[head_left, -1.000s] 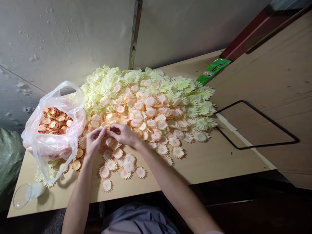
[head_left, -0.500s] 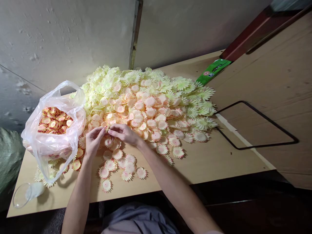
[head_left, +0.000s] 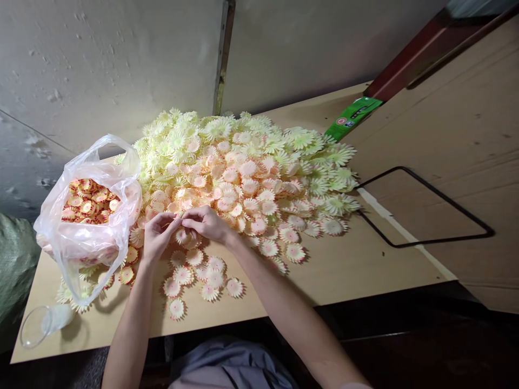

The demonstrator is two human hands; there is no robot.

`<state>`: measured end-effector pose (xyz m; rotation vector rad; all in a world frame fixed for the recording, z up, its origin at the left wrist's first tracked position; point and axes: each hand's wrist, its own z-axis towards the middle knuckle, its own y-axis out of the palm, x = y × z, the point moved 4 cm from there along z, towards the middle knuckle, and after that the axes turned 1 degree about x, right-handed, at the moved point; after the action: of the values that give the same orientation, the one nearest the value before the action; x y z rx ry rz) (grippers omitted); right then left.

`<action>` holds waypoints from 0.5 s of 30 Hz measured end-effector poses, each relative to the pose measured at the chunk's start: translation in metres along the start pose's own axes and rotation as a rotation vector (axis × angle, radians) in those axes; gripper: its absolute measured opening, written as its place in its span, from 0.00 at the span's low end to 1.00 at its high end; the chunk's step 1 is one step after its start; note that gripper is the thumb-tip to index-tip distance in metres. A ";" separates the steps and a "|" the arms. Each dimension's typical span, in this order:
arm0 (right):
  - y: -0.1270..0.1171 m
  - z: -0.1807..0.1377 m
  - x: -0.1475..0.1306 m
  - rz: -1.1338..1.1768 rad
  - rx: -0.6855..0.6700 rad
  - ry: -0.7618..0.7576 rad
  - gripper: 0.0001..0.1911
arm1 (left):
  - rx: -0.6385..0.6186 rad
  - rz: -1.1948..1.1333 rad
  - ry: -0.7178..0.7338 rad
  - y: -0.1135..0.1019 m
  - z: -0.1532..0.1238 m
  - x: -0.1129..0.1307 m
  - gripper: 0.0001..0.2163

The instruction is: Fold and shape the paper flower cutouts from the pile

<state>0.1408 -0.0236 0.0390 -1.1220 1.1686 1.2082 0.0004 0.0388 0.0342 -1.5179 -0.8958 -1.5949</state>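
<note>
Pink-tipped, a flower [head_left: 180, 219] is pinched between the fingertips of left hand [head_left: 156, 233] and right hand [head_left: 207, 222] at the pile's [head_left: 243, 167] near left edge, beside the bag [head_left: 87, 237], apparently being fitted or parted, though fingers hide it; a fine, steady pinch is called for next.

I can read no word or number anywhere on my feed. The one printed thing is the green packet [head_left: 353, 117] at the far edge of the counter [head_left: 357, 270]. It bears a round red-and-white emblem with some dark marks beside it (lettering perhaps, but far too small for me to make out).
</note>
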 end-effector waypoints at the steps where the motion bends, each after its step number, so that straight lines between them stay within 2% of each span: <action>1: -0.001 0.000 0.000 -0.005 0.013 -0.003 0.09 | -0.008 -0.016 -0.011 0.000 0.000 0.000 0.11; 4: -0.003 0.001 -0.001 -0.001 0.036 -0.034 0.09 | -0.018 -0.087 -0.047 0.000 0.001 -0.001 0.11; 9: -0.006 0.003 0.000 -0.003 0.007 -0.065 0.10 | 0.032 -0.205 -0.089 -0.008 0.005 -0.003 0.13; 15: -0.010 0.003 -0.004 0.187 0.020 -0.080 0.11 | 0.048 -0.392 -0.146 -0.010 0.007 -0.002 0.15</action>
<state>0.1505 -0.0217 0.0429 -0.9565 1.2426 1.3682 -0.0053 0.0496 0.0322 -1.5053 -1.3710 -1.7312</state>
